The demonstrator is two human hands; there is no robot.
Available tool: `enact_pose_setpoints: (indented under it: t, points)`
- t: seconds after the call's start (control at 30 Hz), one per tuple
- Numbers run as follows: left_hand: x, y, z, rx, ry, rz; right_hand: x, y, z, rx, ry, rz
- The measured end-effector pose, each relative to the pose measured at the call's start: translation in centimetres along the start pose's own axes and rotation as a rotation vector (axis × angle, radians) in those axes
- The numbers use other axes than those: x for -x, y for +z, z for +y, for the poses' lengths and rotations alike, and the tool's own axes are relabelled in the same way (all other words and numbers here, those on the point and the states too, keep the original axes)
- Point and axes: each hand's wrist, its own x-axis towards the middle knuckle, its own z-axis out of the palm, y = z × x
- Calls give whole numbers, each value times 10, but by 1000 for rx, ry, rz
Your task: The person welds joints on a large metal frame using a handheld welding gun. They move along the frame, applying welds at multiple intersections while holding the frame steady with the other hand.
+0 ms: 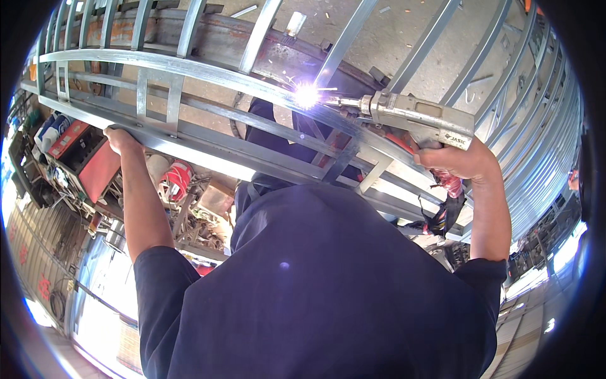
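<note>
A large frame of silver metal bars and rails (233, 78) spans the upper half of the picture, and the work in hand seems to be welding on its long curved rail. At upper right, a silver-grey metal welding gun (420, 114) points left, with the right hand (466, 162) closed around its handle. The left hand (124, 143), at middle left, looks clasped on the frame's lower edge, though its fingers are partly hidden. A bright white-violet arc (307, 96) burns at the gun's tip; I judge the next move calls for a steady tip and a still frame. Below the bars, a grey floor (394, 31) carries scattered scraps. The workshop is crowded; at left stand a red-and-black box (101, 170) and a smaller red bucket (178, 179).
</note>
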Motion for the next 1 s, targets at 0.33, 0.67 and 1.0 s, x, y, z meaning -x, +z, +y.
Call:
enact_pose_setpoints:
  t: [0.33,0.67,1.0]
  points:
    - [-19,-7,-8,31,-3,12,3,0,-7,-13,63,8]
    - [-11,-3,-2,-37,-18,22,13,1,2,-87,50,21]
    - [-13,-3,-4,-7,-35,5,58,-35,63,-205,95,147]
